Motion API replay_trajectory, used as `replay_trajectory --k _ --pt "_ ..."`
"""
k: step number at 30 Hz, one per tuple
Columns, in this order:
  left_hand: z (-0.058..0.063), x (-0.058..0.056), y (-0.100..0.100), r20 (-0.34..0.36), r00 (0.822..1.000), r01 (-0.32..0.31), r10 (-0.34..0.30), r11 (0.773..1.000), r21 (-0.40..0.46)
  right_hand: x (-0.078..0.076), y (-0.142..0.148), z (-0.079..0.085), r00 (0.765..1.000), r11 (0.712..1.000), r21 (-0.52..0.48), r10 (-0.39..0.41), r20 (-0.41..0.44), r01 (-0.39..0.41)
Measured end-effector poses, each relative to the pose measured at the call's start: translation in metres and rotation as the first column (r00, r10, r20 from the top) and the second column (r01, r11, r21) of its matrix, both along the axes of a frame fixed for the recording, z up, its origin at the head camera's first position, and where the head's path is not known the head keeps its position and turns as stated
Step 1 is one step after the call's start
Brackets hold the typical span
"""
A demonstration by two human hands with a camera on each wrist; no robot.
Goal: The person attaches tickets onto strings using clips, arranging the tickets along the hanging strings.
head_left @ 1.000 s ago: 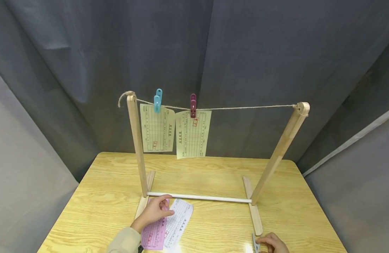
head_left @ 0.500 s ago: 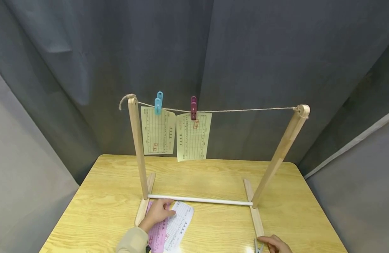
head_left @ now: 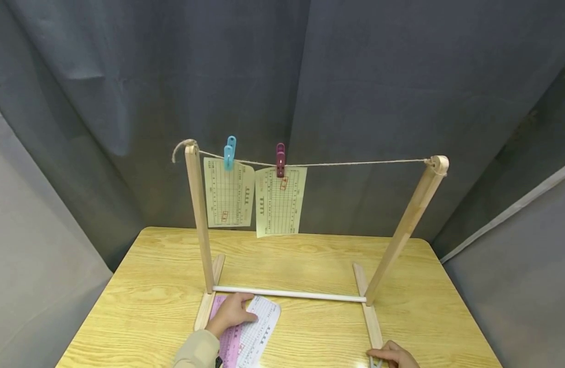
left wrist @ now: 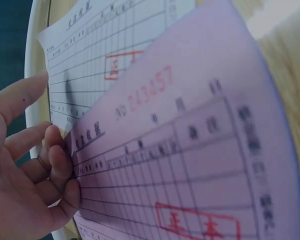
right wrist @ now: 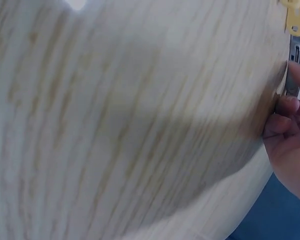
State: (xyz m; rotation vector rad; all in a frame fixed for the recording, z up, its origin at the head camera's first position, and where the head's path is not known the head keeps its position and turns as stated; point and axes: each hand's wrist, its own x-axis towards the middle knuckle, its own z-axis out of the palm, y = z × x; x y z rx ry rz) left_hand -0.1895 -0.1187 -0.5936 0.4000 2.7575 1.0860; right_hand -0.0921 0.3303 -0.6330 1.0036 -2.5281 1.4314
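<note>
My left hand (head_left: 232, 312) lies over a pink printed slip (head_left: 229, 347) and a white printed slip (head_left: 259, 332) on the table. In the left wrist view the thumb is stretched toward the edge of the white slip (left wrist: 90, 60). The other fingers bend at the edge of the pink slip (left wrist: 200, 145), without a clear pinch. At the front right, my right hand (head_left: 395, 355) pinches a grey clothespin (head_left: 375, 363), partly cut off by the frame. The right wrist view shows the grey clothespin (right wrist: 296, 55) at the fingertips.
A wooden stand (head_left: 404, 225) carries a string (head_left: 356, 163). Two yellowish slips hang there, under a blue clothespin (head_left: 229, 153) and a dark red clothespin (head_left: 280, 161). A white rod (head_left: 289, 294) joins the stand's feet. A yellow clothespin (right wrist: 295, 17) lies beyond the grey one.
My left hand has shifted slightly right and down over the slips, its fingers lower. The right hand has stayed about the grey clothespin, which now shows less. The view has tilted slightly upward.
</note>
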Motion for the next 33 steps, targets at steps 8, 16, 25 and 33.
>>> replay_trajectory --k 8,16,25,33 --pt "-0.001 0.002 0.005 0.004 1.0 0.002 -0.002 1.0 -0.013 -0.001 -0.004 -0.008 0.989 0.998 -0.061 -0.001 -0.149 -0.008" --pt "-0.002 0.007 0.008 0.004 0.998 -0.057 0.057 0.996 -0.062 0.0 -0.001 -0.001 0.994 1.0 -0.009 -0.021 -0.108 0.02" --pt "-0.003 0.007 0.008 -0.012 0.998 -0.064 0.063 0.995 -0.077 0.0 0.001 0.0 0.996 1.0 -0.016 0.01 -0.092 -0.011" --pt "-0.005 0.007 0.007 -0.028 0.998 -0.052 0.051 0.997 -0.051 0.004 0.0 0.01 0.994 0.994 -0.095 0.068 0.09 -0.059"
